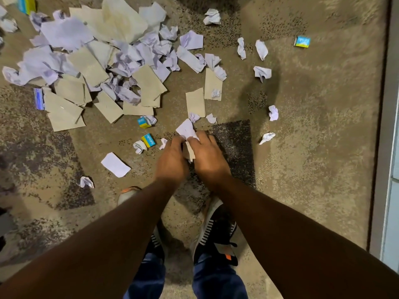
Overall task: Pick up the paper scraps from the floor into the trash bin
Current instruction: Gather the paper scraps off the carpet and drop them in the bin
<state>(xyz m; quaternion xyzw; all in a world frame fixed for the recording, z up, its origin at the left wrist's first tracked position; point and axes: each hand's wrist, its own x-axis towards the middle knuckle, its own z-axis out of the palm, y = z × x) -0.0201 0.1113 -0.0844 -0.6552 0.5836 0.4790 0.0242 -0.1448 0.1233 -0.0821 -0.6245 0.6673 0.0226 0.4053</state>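
Note:
My left hand (171, 160) and my right hand (208, 157) meet side by side over the carpet, both closed on a bunch of paper scraps (187, 134): a white sheet sticks out above the fingers, a tan piece shows between the hands. A big heap of white and tan paper (101, 61) lies at the upper left. Loose crumpled scraps are scattered around, such as a flat white piece (115, 165) left of my hands and a ball (267, 137) to the right. No trash bin is in view.
Small blue-and-yellow boxes (148, 140) lie among the scraps, another box (302, 41) at the upper right. My shoes (216, 231) stand just below my hands. A wall or door edge (386, 147) runs along the right side of the carpet.

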